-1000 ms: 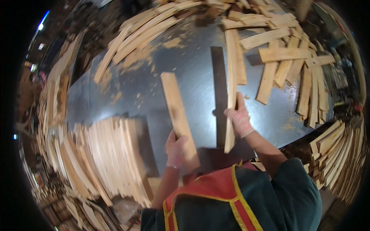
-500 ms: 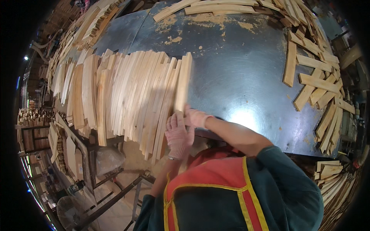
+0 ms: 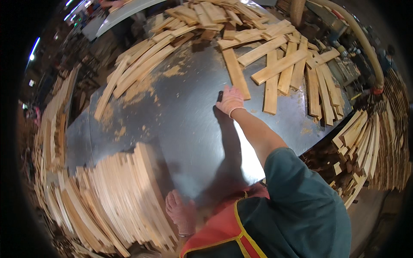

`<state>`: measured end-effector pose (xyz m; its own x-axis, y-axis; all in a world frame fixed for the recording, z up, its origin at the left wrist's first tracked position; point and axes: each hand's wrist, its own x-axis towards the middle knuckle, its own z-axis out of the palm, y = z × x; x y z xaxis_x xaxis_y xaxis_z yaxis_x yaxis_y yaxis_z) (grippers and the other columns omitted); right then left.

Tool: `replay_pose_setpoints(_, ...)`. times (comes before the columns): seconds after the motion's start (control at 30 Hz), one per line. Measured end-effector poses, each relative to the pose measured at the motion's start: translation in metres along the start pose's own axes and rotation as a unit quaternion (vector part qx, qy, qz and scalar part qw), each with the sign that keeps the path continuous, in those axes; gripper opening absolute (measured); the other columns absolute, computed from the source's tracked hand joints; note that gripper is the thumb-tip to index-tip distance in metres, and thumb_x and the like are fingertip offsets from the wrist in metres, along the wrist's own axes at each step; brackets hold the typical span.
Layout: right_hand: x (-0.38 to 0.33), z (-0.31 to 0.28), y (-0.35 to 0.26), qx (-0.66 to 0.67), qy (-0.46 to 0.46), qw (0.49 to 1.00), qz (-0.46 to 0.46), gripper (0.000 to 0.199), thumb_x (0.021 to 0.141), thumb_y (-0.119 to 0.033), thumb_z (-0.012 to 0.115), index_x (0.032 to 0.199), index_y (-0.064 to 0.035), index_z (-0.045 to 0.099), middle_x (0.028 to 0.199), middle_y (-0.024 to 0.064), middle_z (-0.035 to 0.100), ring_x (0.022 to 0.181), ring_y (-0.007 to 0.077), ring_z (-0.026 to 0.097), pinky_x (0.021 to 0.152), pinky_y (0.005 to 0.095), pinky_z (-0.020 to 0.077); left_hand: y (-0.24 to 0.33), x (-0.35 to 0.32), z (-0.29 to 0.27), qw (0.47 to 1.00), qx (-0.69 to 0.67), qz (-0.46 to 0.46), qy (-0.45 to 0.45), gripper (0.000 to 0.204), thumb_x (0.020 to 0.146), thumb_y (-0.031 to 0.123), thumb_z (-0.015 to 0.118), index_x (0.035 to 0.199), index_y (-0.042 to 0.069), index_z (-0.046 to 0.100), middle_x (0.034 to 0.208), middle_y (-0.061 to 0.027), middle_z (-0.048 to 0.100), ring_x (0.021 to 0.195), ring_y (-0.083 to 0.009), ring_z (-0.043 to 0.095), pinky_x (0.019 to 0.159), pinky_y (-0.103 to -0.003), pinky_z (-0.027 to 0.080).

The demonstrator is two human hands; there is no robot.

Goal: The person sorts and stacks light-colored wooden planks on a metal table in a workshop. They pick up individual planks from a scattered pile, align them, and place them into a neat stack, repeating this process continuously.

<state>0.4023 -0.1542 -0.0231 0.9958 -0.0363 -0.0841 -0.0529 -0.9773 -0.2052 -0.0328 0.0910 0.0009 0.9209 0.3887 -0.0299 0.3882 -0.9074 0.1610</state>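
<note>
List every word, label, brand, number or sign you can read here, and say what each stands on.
None can be read.
Board at the right hand: no lettering visible.
Row of boards, table, apron: no lettering visible.
Background machinery: too small and blurred to tell.

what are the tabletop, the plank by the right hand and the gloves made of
Tabletop: probably sheet metal, smooth, grey, judging by its glare. Plank: wood, seemingly unpainted, given its pale tan colour; any clear coat can't be told. Gloves: likely knitted fabric, from their soft, matte pink look, though blur hides the weave.
</note>
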Motion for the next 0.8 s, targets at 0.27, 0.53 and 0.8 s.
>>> replay_pose_setpoints(0.27,-0.020,0.002,0.062,0.100,0.043,0.992,-0.056,0.060,0.085,-0.019,0.068,0.143,-0.0145,0.054,0.131,0.0207,0.061,0.115,0.0456,0.062,0.096,0.0581,0.0519,0.121,0.104,0.017,0.987,-0.035,0.127,-0.095,0.087,0.084,0.032,0.083,0.158,0.007,0.047,0.159,-0.0210,0.049,0.149,-0.0425,0.044,0.121,-0.056,0.036)
replay_pose_setpoints(0.53,0.112,-0.080,0.193,-0.008,0.142,0.981,-0.133,0.041,0.087,-0.042,0.068,0.113,-0.0113,0.073,0.123,0.0138,0.069,0.116,0.0342,0.066,0.092,0.0486,0.0568,0.236,0.213,0.067,0.986,-0.018,0.163,-0.035,0.096,0.081,0.049,0.085,0.157,0.006,0.045,0.157,-0.0218,0.050,0.146,-0.0436,0.046,0.121,-0.056,0.038)
replay_pose_setpoints(0.8,0.134,-0.071,0.215,-0.100,0.027,0.994,0.044,0.061,0.090,-0.061,0.065,0.131,-0.0174,0.077,0.148,0.0105,0.060,0.142,0.0393,0.044,0.122,0.0579,0.0251,0.338,0.327,0.088,0.991,-0.011,0.115,-0.067,0.094,0.080,0.052,0.085,0.154,0.010,0.047,0.133,-0.0163,0.059,0.125,-0.0388,0.059,0.103,-0.054,0.051)
